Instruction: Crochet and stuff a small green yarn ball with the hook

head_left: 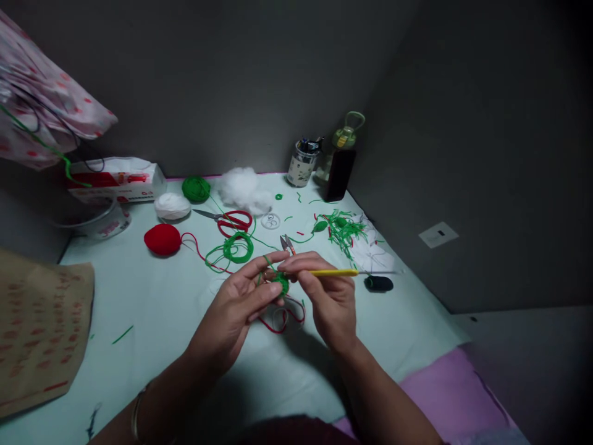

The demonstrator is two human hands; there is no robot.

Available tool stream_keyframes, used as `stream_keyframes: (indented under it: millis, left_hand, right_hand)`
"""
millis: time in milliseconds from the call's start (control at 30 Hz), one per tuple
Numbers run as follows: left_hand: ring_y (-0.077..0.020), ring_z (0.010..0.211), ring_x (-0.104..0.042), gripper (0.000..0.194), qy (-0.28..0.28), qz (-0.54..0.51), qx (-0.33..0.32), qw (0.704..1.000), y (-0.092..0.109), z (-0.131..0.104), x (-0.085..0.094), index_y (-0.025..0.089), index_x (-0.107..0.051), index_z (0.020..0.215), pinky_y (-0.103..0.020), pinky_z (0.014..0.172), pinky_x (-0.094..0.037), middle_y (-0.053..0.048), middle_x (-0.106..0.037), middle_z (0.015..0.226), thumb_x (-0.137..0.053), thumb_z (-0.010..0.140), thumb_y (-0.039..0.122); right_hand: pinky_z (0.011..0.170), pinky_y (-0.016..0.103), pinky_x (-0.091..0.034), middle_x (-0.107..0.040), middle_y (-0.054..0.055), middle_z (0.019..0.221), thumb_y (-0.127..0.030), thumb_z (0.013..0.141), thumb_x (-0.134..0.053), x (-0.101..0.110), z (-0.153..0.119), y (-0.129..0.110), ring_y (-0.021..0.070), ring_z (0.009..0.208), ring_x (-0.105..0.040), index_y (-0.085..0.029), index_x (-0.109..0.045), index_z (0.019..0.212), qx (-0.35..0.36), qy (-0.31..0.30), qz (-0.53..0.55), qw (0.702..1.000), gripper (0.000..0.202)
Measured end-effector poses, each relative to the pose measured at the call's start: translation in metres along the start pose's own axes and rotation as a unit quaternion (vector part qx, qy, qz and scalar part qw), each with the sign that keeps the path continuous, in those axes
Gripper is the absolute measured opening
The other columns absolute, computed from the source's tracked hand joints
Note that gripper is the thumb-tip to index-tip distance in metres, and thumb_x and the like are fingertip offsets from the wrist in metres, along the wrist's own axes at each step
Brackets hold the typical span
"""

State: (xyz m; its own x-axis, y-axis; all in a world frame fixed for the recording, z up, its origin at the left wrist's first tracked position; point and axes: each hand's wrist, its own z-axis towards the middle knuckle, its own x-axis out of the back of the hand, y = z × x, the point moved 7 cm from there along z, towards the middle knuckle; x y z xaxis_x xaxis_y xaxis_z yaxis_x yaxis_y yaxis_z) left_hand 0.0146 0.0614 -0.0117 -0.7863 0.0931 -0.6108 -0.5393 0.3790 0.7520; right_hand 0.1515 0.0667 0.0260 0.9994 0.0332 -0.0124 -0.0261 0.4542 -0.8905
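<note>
Between the thumb and fingers of my left hand [236, 300] is a small green crochet piece [281, 284], and green yarn runs over the raised index finger. My right hand [328, 296] grips a crochet hook [333, 272] by its yellow handle, with a metal end pointing right. The hook's other end meets the green piece, where fingers hide the tip. Red yarn [278, 332] loops on the table below my hands. Just beyond them lie small thread snips [287, 244] and a loose coil of green yarn [238, 248].
Behind are a red yarn ball [162, 240], white yarn ball [172, 206], green yarn ball [196, 188], red-handled scissors [235, 222] and white stuffing [244, 190]. Green yarn scraps [345, 232], a pen cup [302, 165], a phone [340, 176] and a bottle [345, 137] stand right; a paper bag [41, 334] is left.
</note>
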Motion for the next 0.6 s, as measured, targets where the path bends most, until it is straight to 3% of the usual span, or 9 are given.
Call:
stream_keyframes:
  millis: [67,133,267,333,400,467,533,600]
  left_hand:
    - [-0.0075,0.077,-0.059,0.04,0.014,0.019,-0.02,1.0,0.0,0.001,0.002,0.026,-0.075,0.122,-0.016,0.077,-0.05,0.0,-0.068,0.091,-0.082,0.083,0.021]
    - [-0.0072,0.076,-0.058,0.044,0.031,0.013,-0.039,0.999,0.0,0.002,0.004,0.027,-0.074,0.125,-0.015,0.075,-0.049,0.002,-0.066,0.086,-0.083,0.082,0.02]
    - [0.0005,0.047,-0.03,0.038,0.023,-0.056,0.015,0.998,-0.006,0.004,0.004,0.02,-0.077,0.118,-0.009,0.053,-0.041,0.006,-0.057,0.071,-0.083,0.081,0.021]
    - [0.0004,0.045,-0.02,0.03,0.018,-0.088,0.053,0.995,-0.008,0.004,0.003,0.014,-0.08,0.109,-0.012,0.061,-0.048,0.01,-0.043,0.059,-0.083,0.08,0.019]
    - [-0.0003,0.046,-0.022,0.025,0.029,-0.093,0.051,0.994,-0.005,0.003,0.004,0.014,-0.081,0.105,-0.019,0.074,-0.054,0.011,-0.039,0.057,-0.082,0.08,0.018]
    - [-0.0015,0.049,-0.031,0.027,0.032,-0.063,0.022,0.997,-0.001,0.003,0.005,0.018,-0.081,0.106,-0.02,0.075,-0.054,0.008,-0.051,0.064,-0.081,0.08,0.017]
    - [-0.0045,0.058,-0.043,0.03,0.027,-0.006,-0.012,1.0,0.002,0.003,0.004,0.022,-0.08,0.11,-0.018,0.069,-0.05,0.002,-0.066,0.081,-0.082,0.08,0.018]
    - [-0.0091,0.07,-0.053,0.031,0.024,0.044,-0.033,0.998,0.002,0.003,0.003,0.023,-0.08,0.112,-0.018,0.064,-0.047,-0.003,-0.071,0.095,-0.081,0.081,0.02]
  right_hand:
    - [0.081,0.04,-0.057,-0.076,0.004,0.094,-0.021,0.099,-0.06,-0.003,-0.002,-0.003,0.0207,0.091,-0.07,-0.029,-0.077,0.102,0.017,-0.004,-0.04,0.999,0.019]
    - [0.08,0.04,-0.058,-0.076,0.004,0.098,-0.018,0.098,-0.061,-0.005,-0.006,-0.011,0.0202,0.091,-0.07,-0.031,-0.077,0.109,0.07,-0.01,-0.111,0.991,0.023]
    - [0.08,0.04,-0.058,-0.076,0.006,0.104,-0.012,0.092,-0.066,-0.009,-0.014,-0.025,0.0215,0.093,-0.07,-0.032,-0.075,0.117,0.159,-0.027,-0.208,0.965,0.033]
    - [0.077,0.039,-0.057,-0.076,0.005,0.099,-0.012,0.095,-0.062,0.0,-0.012,-0.022,0.021,0.09,-0.069,-0.031,-0.076,0.113,0.129,0.009,-0.159,0.979,0.03]
    - [0.071,0.037,-0.056,-0.074,0.004,0.091,-0.017,0.098,-0.059,0.009,-0.007,-0.012,0.0198,0.082,-0.067,-0.029,-0.077,0.104,0.063,0.045,-0.07,0.995,0.023]
    - [0.069,0.036,-0.055,-0.073,0.003,0.088,-0.022,0.099,-0.059,0.008,-0.003,-0.003,0.019,0.08,-0.066,-0.028,-0.078,0.098,0.007,0.039,-0.002,0.999,0.02]
    - [0.076,0.037,-0.055,-0.075,0.003,0.09,-0.024,0.097,-0.063,0.002,-0.001,0.001,0.0193,0.086,-0.068,-0.028,-0.079,0.097,-0.009,0.013,0.012,1.0,0.016]
    - [0.08,0.036,-0.055,-0.076,0.003,0.093,-0.024,0.096,-0.065,0.001,0.0,0.004,0.0188,0.089,-0.068,-0.027,-0.079,0.096,-0.019,0.01,0.012,1.0,0.014]
